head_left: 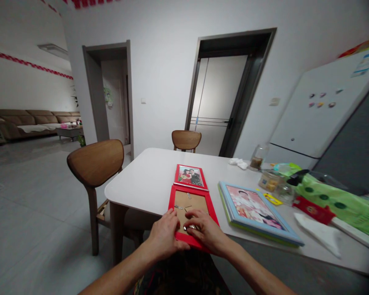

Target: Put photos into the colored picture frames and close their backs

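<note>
A red picture frame [214, 215] lies face down at the near table edge, its brown backing board [189, 203] showing. My left hand [166, 229] grips the frame's lower left side, thumb along the bottom rail. Curled over the lower part of the backing is my right hand [207, 231], thumb and fingertips at a small metal clip [185, 228] that they partly hide. More metal clips sit along the top and left edges of the board. Beyond it, touching or nearly so, lies a second red frame [176, 175] with a photo of a couple facing up.
To the right lie stacked larger frames, a light blue one [258, 209] on top. Farther right are a green bag [341, 200], a plastic tub [269, 180], a glass jar [256, 157] and white tissue [239, 163]. Wooden chairs [98, 162] stand left of and behind the white table [138, 176].
</note>
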`<state>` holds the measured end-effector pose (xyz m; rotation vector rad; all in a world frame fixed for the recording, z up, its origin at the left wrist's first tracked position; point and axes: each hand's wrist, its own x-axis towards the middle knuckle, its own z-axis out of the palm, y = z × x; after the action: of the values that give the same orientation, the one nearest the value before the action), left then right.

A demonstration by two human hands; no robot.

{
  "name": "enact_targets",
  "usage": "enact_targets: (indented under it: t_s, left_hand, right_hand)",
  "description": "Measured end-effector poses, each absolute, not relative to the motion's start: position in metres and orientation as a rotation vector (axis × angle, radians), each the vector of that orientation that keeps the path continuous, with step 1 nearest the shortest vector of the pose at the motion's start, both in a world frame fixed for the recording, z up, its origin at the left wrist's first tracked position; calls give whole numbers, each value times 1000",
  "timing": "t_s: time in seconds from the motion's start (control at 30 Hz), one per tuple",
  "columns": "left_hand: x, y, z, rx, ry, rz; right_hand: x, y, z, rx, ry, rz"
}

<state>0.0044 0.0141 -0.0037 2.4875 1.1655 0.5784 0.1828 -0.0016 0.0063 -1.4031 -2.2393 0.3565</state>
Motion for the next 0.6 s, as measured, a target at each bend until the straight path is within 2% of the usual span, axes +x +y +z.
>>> enact_targets:
  t_s: [0.13, 0.37, 0.6]
  left_hand:
    - [5, 16, -4, 2466, 1149, 612]
    - [7, 13, -1, 2483, 1158, 626]
    - [7, 11, 8, 2462, 1094, 648]
  right_hand:
    - [181, 10, 8, -1465, -2159, 384]
    - [155, 44, 7, -1717, -2077, 66]
    - [147, 58, -2, -1825, -2040, 53]
